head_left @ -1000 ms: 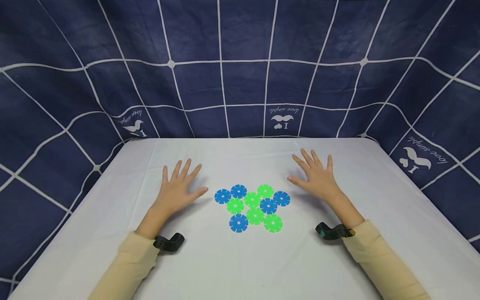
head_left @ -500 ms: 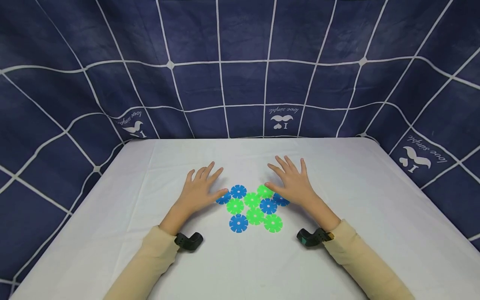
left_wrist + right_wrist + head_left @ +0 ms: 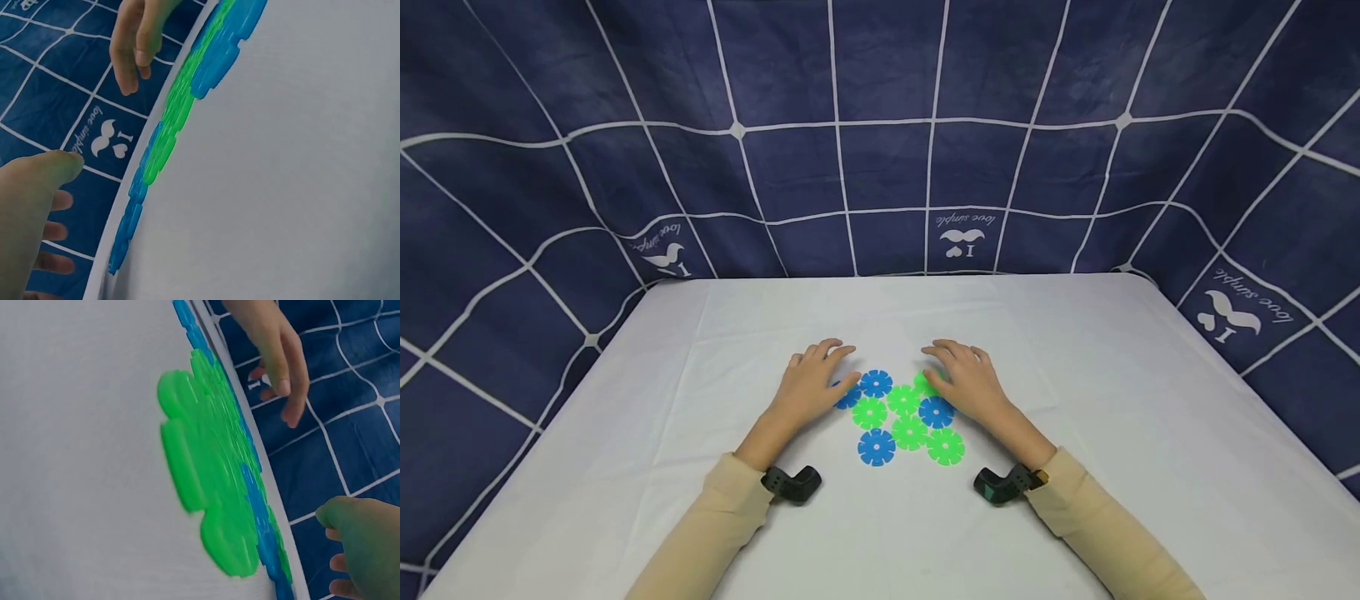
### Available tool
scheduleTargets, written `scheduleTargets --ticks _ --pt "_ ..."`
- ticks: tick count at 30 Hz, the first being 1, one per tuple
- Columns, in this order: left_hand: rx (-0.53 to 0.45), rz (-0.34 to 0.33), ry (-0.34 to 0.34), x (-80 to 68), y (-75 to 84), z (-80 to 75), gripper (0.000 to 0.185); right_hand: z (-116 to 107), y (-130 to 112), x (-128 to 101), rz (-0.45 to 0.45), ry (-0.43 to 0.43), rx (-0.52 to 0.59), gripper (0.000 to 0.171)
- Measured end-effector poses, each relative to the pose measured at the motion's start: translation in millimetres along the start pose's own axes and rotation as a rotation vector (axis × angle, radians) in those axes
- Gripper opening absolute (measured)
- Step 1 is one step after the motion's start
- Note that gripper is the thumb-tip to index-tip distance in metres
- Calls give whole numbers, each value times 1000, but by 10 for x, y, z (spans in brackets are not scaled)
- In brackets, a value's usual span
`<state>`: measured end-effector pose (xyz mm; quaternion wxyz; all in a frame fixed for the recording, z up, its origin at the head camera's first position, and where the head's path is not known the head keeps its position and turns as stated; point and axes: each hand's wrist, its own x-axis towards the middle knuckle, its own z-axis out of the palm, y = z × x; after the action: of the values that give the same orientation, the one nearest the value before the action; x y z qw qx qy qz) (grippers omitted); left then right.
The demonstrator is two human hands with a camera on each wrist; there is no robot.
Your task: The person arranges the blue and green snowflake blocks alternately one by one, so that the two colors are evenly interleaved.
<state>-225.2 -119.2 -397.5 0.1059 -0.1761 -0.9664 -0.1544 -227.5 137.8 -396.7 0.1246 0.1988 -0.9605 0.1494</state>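
Observation:
Several flat, notched plastic discs lie in a loose cluster mid-table in the head view, some blue (image 3: 876, 447) and some green (image 3: 910, 432). At the cluster's left edge hovers my left hand (image 3: 805, 390), fingers bent and thumb over a blue disc (image 3: 847, 396). My right hand (image 3: 973, 383) is at the upper right, its thumb overlapping a green disc (image 3: 927, 385) and its palm hiding the blue one beyond. Neither hand holds anything. The left wrist view shows the discs edge-on, with the left thumb (image 3: 59, 167) apart from them; the right wrist view shows the right thumb (image 3: 334, 512) likewise apart.
A white cloth (image 3: 880, 533) covers the table. Behind and at both sides hangs a dark blue curtain (image 3: 880, 167) with white grid lines. Each wrist wears a black camera mount, the left one (image 3: 793, 485) and the right one (image 3: 1000, 486).
Both hands have moved inward from either side toward the discs, and their spread fingers have become more bent. The discs have stayed in place; the rightmost blue one is now covered.

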Motion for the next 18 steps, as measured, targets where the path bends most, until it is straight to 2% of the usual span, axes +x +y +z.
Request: scheduleTargets --ticks 8,13,18 --pt "-160 -33 -91 -36 -65 133 41 109 90 -16 -37 19 160 30" --pt "-245 -17 -134 -40 -127 110 39 153 120 -14 -9 39 217 28" --pt "-314 19 -199 -70 -181 60 45 181 124 -30 28 19 240 28"
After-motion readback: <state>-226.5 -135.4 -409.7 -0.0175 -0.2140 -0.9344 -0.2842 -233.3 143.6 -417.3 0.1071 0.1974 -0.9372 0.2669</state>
